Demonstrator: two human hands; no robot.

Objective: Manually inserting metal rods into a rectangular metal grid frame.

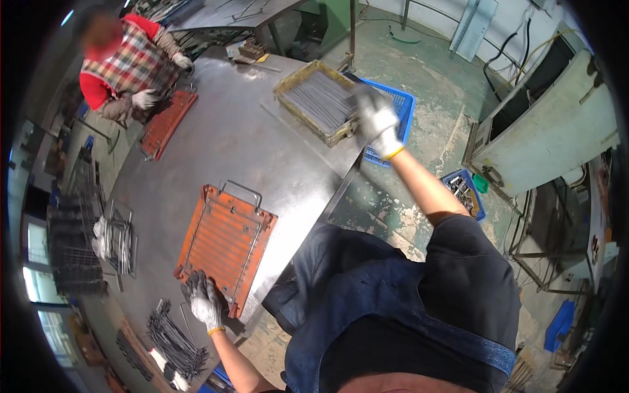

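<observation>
Loading of the orange slotted jig (226, 245) at mid bench (216, 141) judged barely begun: grooves showing few rods, if any, gloved left hand (206, 302) laid flat and open on the near corner, gripping nothing. Gloved right hand (377, 121) stretched to the yellow-rimmed tray (288, 88) of thin metal rods (321, 98), fingers curled at its near edge; hold on any rod not discernible. Blue crate (403, 105) behind the tray, contents hidden; small blue bin (465, 191) of metal parts on the floor.

Left hand (206, 302) on orange jig (226, 244); right hand (376, 120) over tray of rods (316, 101).
</observation>
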